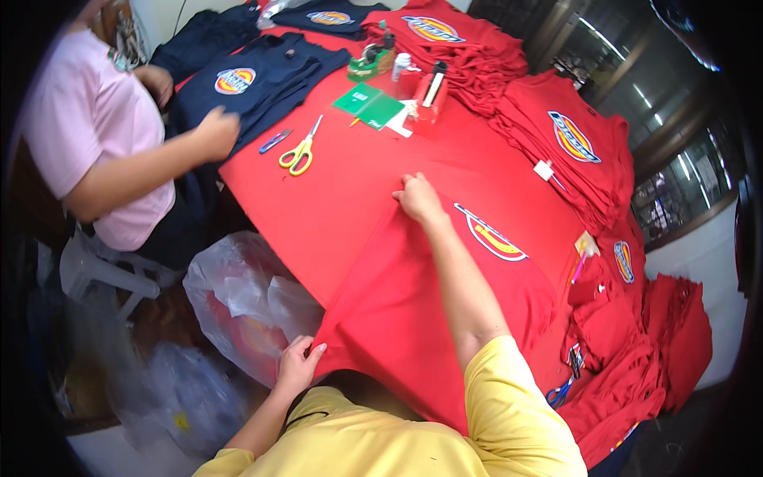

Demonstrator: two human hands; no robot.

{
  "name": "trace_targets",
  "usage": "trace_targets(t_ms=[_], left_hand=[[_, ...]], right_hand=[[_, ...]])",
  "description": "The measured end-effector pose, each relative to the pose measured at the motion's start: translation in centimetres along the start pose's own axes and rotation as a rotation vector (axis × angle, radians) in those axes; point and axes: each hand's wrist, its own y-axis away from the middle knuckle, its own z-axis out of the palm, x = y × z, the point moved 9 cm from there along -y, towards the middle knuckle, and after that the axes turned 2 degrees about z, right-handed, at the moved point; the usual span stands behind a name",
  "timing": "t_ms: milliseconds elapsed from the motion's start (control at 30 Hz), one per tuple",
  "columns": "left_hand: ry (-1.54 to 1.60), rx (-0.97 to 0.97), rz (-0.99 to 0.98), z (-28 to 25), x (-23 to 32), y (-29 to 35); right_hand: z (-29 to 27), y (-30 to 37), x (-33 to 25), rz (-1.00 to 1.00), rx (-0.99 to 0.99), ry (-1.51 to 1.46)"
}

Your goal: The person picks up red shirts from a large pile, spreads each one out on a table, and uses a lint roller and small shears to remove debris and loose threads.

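A red shirt (397, 318) with an oval printed patch (491, 232) lies spread over the red-covered table, its near part hanging over the edge toward me. Low on the left, my left hand (298, 362) pinches the shirt's edge between thumb and fingers beside the table. Farther off, near the table's middle, my right hand (419, 197) has its fingers closed on the shirt's far corner. Between both hands the cloth edge runs in a fairly straight, taut line.
Yellow-handled scissors (297, 156), a small blue cutter (275, 141), a green booklet (369, 106) and a tape dispenser (371, 62) lie beyond. Red shirt piles (568, 135) line the right. A plastic bag (246, 294) stands left; a co-worker (111, 143) is beside dark shirts (246, 87).
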Motion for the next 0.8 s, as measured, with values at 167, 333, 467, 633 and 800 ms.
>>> trace_targets(t_ms=[167,333,467,633,800], left_hand=[[0.133,0.092,-0.120,-1.2,0.0,0.8],[0.125,0.079,-0.089,-1.3,2.3,-0.2],[0.095,0.100,-0.118,-1.3,2.0,-0.7],[0.075,0.145,-0.110,-1.0,1.2,-1.0],[0.071,0.136,-0.164,-0.9,1.5,-1.0]], right_hand=[[0.5,-2.3,0.0,0.046,-0.452,-0.066],[1.1,-2.0,-0.6,-0.092,-0.688,-0.092],[1.5,-1.8,-2.1,-0.310,-0.897,-0.035],[1.7,-3.0,0.0,-0.111,-0.903,-0.109],[-1.7,-6.6,-1.8,-0.275,-0.251,-0.145]])
